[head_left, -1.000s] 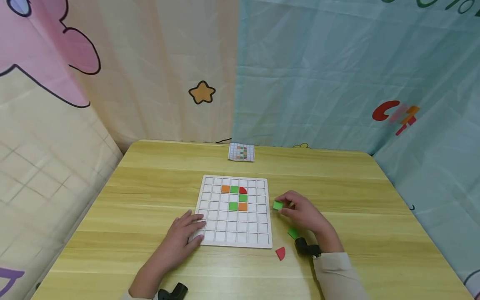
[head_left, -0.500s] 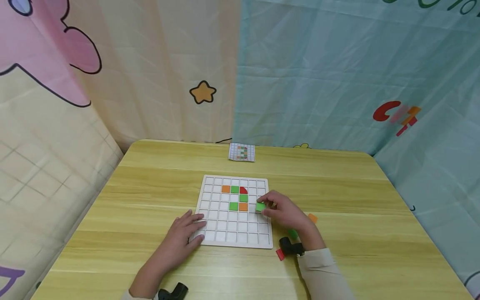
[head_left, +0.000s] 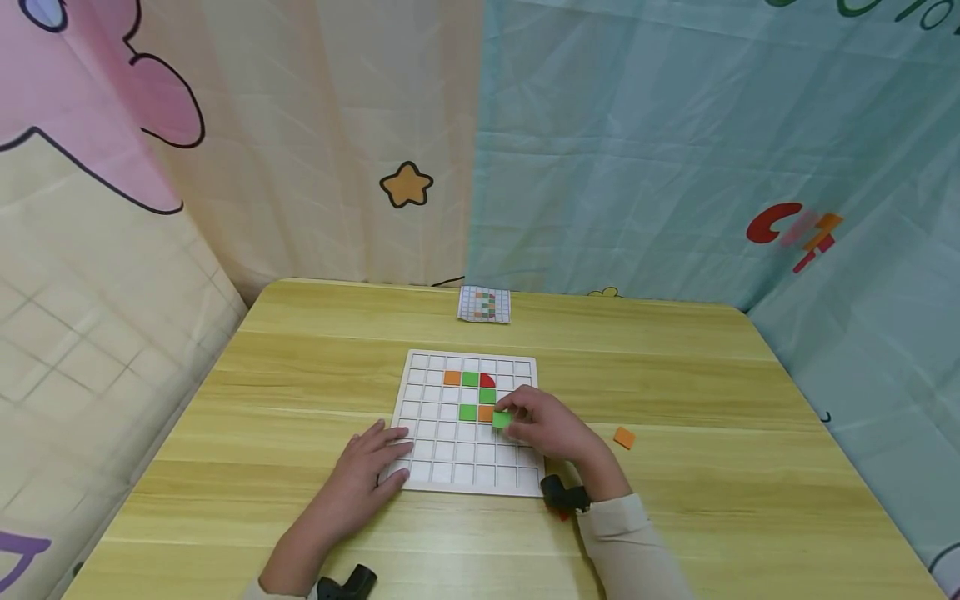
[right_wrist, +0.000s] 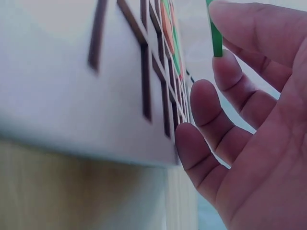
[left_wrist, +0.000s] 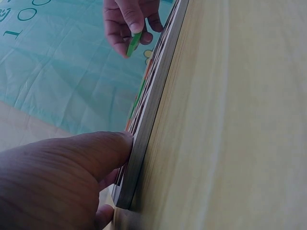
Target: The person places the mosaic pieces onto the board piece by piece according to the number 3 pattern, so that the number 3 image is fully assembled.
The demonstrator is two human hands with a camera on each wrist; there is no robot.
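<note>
My right hand (head_left: 551,427) pinches a green square tile (head_left: 501,420) between thumb and fingers, over the white grid board (head_left: 431,452). From the right wrist view, the held tile (right_wrist: 217,42) stands edge-on between thumb and index finger, other fingers loosely bent. Green, orange and red pieces lie in the board's upper middle cells; the held tile overlaps the corner of an orange square (head_left: 486,412) in the head view. My left hand (head_left: 363,475) rests its spread fingers on the board's left edge. Up close, the left thumb (left_wrist: 112,148) lies along that edge.
A small printed pattern card (head_left: 483,305) lies at the table's far side. Right of the board is a loose orange tile (head_left: 624,437). A red piece (head_left: 563,516) peeks out beneath the black wrist camera (head_left: 564,493). Fabric curtains (head_left: 637,167) hang behind the table (head_left: 330,333).
My right hand has carried the green tile leftward from beside the board to over it. The loose orange tile has come into view; another green tile is now hidden. The left hand stays put.
</note>
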